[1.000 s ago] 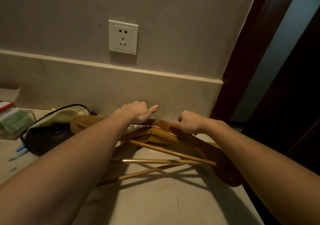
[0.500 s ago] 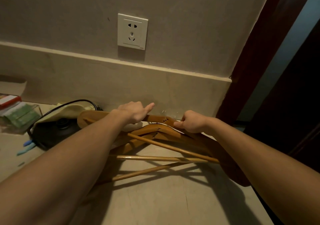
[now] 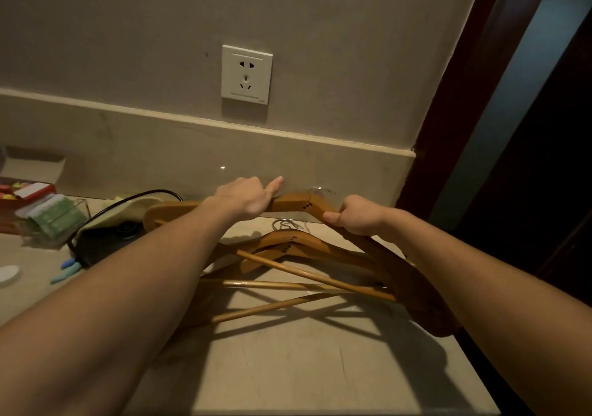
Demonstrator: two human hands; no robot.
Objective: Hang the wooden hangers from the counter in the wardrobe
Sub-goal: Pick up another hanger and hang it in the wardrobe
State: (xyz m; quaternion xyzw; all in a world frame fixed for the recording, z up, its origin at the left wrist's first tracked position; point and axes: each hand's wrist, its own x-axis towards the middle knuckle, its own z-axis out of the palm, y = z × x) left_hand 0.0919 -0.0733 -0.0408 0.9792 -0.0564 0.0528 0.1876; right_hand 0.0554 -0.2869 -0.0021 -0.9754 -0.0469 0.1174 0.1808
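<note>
top wooden hanger (image 3: 290, 203) held on both sides of its neck, over the pile

it's gripped by the left hand (image 3: 246, 199), curled over the left arm with the index finger stuck out, and the right hand (image 3: 355, 218), wrapped round the right arm. the long axis is laid left-right along the back wall (image 3: 160, 159), above the other hangers (image 3: 304, 245) lying on the counter (image 3: 288, 367). both hands are placed about equally close. no wardrobe is seen, so the dark opening (image 3: 528, 175) on the right is guessed.

You have just one camera, on your head. It looks forward and down at the counter (image 3: 288, 367) from close up, and faces the wall (image 3: 128, 31) with the white socket (image 3: 246, 74).
</note>
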